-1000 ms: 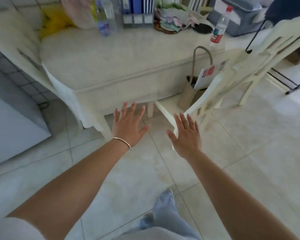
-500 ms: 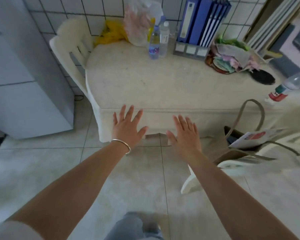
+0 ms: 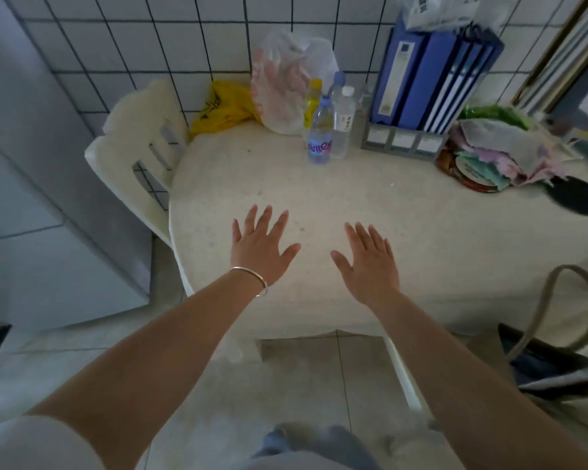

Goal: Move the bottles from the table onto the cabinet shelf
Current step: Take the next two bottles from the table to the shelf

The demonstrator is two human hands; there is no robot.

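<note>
My left hand (image 3: 260,251) and right hand (image 3: 367,264) side by side above the near part of the table (image 3: 421,239), bottles (image 3: 330,127) clustered at its far edge, bags (image 3: 272,96) behind them to the left, binders (image 3: 431,83) to their right, chair (image 3: 143,157) left of the table

Soft, dim daylight, faint shadows, blurred lower edge, wide-angle bending at borders.

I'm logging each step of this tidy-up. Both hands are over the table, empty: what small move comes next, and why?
Probably reach the left hand forward to the nearest bottle: both hands are open, and the bottles stand clustered upright at the table's far edge.
</note>
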